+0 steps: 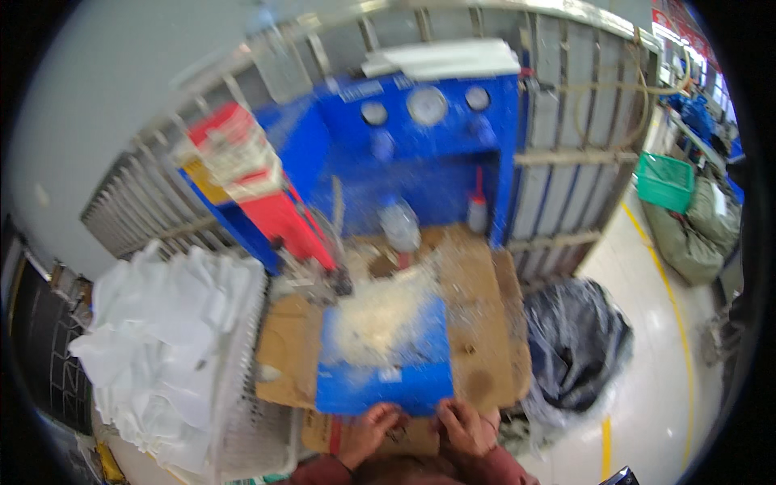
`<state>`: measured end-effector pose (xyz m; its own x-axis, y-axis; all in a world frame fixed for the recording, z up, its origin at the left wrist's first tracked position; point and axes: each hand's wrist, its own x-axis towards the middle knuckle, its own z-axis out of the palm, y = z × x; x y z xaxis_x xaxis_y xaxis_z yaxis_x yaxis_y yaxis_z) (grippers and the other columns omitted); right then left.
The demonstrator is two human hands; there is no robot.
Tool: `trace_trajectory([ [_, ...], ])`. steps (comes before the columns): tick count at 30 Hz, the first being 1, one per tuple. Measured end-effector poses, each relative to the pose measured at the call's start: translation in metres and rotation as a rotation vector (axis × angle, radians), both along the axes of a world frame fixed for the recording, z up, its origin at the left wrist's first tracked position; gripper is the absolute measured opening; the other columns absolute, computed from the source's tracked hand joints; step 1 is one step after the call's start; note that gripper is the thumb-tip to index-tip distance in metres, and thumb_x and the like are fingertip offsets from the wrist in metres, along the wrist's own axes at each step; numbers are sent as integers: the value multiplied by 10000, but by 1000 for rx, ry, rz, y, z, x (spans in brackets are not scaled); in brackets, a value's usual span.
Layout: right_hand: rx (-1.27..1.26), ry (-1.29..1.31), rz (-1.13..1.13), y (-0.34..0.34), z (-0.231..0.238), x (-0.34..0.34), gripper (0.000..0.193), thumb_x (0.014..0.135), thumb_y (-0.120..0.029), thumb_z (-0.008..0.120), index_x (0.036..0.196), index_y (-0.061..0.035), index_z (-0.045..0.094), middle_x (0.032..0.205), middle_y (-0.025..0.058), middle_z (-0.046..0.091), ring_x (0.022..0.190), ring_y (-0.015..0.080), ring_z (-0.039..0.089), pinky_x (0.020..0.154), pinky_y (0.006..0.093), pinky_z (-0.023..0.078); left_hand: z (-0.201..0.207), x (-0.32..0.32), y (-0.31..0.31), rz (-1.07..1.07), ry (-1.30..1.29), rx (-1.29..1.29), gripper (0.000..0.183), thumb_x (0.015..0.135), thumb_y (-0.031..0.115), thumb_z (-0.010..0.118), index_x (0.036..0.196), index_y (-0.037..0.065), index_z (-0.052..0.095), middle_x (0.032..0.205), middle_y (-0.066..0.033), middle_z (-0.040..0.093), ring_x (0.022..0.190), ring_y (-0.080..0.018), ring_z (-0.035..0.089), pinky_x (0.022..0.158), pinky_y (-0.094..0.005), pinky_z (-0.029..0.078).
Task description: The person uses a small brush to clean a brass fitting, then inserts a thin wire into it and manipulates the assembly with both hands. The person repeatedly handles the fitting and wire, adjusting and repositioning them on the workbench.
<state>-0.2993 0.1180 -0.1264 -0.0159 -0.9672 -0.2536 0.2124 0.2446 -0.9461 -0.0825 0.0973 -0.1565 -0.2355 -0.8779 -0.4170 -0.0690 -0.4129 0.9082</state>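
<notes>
My left hand [371, 430] is at the near edge of a blue sheet [386, 398], its fingers curled together. My right hand [469, 428] is just to the right at the same edge, thumb and fingers pinched. Blur hides what either hand holds, if anything. A heap of pale, cream-coloured shavings or powder [376, 319] covers the far part of the sheet. Beneath it lies flattened brown cardboard [481, 339]. A red upright machine part [287, 226] with a dark metal end stands over the sheet's far left corner.
White, sheet-like pieces [170, 339] fill a white crate [255, 436] at left. A black plastic-lined bin [574, 347] stands right. A clear bottle [399, 225] and a red-tipped squeeze bottle [478, 208] sit by the blue panel [396, 174] with round gauges. A green basket [665, 182] is far right.
</notes>
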Motion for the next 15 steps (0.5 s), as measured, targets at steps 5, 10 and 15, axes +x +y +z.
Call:
trace_trajectory([
  [5, -234, 332, -13, 4, -12, -21, 130, 1043, -136, 526, 1042, -15, 573, 752, 39, 623, 674, 138, 606, 645, 301, 513, 9, 2, 3, 45, 63, -4, 151, 1014, 99, 575, 1090, -21, 626, 1016, -116, 718, 922, -183, 695, 849, -321, 563],
  [10, -28, 77, -204, 5, -19, -37, 136, 1046, -159, 533, 1033, -28, 567, 747, 53, 609, 690, 157, 615, 660, 309, 524, 24, 9, -3, 54, 265, 14, 149, 1013, 90, 574, 1105, -18, 620, 985, -133, 716, 906, -205, 704, 826, -350, 584],
  [15, -40, 87, -265, -8, -15, -45, 142, 1050, -157, 522, 1037, -21, 559, 737, 69, 610, 691, 172, 619, 667, 315, 532, 33, 16, -7, 58, 208, -59, 168, 1005, 80, 585, 1122, -29, 638, 972, -149, 720, 869, -210, 709, 796, -350, 591],
])
